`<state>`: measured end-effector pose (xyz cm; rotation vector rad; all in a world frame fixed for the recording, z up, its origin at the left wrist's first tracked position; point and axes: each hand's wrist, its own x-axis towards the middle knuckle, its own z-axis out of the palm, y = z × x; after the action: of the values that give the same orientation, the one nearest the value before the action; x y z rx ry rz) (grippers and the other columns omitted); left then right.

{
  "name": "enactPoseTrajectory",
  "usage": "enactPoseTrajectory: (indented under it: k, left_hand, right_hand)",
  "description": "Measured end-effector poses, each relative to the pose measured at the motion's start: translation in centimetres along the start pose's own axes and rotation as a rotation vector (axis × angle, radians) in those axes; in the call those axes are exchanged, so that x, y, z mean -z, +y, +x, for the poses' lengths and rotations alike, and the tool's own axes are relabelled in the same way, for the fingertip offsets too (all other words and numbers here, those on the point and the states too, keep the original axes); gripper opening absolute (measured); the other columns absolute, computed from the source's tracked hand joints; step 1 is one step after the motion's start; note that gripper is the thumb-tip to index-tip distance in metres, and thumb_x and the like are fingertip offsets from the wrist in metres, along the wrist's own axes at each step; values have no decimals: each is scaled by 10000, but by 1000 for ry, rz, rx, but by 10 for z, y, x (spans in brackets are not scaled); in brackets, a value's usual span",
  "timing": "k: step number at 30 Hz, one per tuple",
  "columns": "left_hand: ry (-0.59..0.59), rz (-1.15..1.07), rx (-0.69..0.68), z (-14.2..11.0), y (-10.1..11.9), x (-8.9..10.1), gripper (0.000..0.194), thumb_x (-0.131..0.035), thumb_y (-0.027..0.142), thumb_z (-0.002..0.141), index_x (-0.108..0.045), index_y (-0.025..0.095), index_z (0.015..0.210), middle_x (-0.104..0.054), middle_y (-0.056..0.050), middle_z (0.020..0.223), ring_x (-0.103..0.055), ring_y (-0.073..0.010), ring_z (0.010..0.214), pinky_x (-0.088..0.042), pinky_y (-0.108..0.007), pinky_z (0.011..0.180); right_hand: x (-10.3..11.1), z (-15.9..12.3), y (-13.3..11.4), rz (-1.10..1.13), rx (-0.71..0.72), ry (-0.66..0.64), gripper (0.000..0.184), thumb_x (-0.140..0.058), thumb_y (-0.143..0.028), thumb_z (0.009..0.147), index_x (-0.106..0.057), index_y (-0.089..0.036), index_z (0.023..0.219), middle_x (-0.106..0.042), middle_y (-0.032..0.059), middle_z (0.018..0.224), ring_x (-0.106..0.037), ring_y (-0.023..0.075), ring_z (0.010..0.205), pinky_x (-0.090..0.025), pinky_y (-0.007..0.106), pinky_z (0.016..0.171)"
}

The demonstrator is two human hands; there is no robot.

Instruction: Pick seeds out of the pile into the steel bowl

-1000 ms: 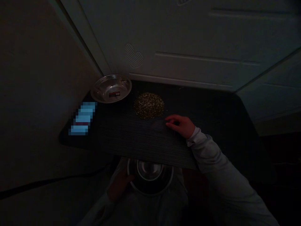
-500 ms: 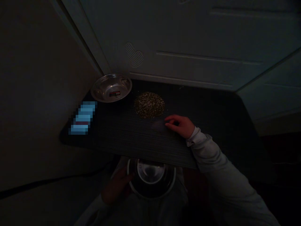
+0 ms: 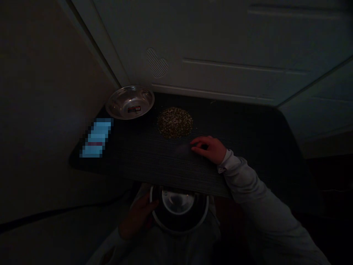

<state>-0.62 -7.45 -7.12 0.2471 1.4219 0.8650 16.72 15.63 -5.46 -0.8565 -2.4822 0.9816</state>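
On the dark table lies a round, low heap of small mixed grains or seeds (image 3: 175, 122), brownish green with pale bits. My right hand (image 3: 211, 148) is just in front and to the right of it, over the tabletop. Its thumb and forefinger curl towards each other in a pinch; anything between the tips is too small or dark to make out. Below the table's front edge, my left hand (image 3: 136, 215) grips the left rim of a metal bowl (image 3: 178, 202) at my lap. The table edge hides the bowl's far side.
A wide steel basin (image 3: 131, 103) with a dark label inside stands at the table's back left. In front of it lies a lit, pixelated phone-like screen (image 3: 97, 138). A pale door-like panel (image 3: 220, 48) rises behind the dark table (image 3: 154, 162). The room is dim.
My right hand has shifted slightly left, its thumb and forefinger closing a little. The bowl in my left hand has moved slightly right in the view. The heap looks the same.
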Motion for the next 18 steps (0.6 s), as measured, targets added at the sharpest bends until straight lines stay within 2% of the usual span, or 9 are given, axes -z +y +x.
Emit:
enactPoseTrajectory:
  k: [3, 9, 14, 18]
  left_hand:
    - [9, 99, -13, 0, 0, -1, 445, -582, 300, 643, -522, 166, 1064, -531, 24, 424, -369, -73, 303, -249, -188, 311]
    - [3, 85, 3, 1, 1, 0, 514, -605, 299, 614, -494, 162, 1097, -521, 31, 420, -383, -83, 308, -261, -195, 315]
    - [44, 149, 22, 0, 2, -3, 513, -581, 321, 630, -482, 156, 1105, -503, 35, 406, -370, -85, 310, -260, -204, 330]
    - [22, 159, 8, 1, 1, -3, 529, -570, 322, 641, -462, 159, 1132, -504, 31, 408, -374, -93, 312, -259, -213, 339]
  right_hand:
    - [-1, 0, -1, -25, 17, -2, 207, -516, -333, 708, -569, -193, 851, -600, -33, 589, -540, 94, 582, -364, 262, 683]
    - [-3, -1, -2, -50, 45, -6, 203, -515, -338, 708, -567, -205, 852, -615, -33, 609, -544, 98, 601, -353, 265, 691]
    - [-2, -1, -4, -45, 21, -30, 200, -520, -334, 708, -561, -207, 857, -625, -35, 610, -553, 105, 622, -341, 277, 712]
    - [-3, -1, -6, -28, 23, -40, 200, -526, -327, 706, -560, -202, 858, -631, -32, 628, -562, 111, 656, -326, 291, 741]
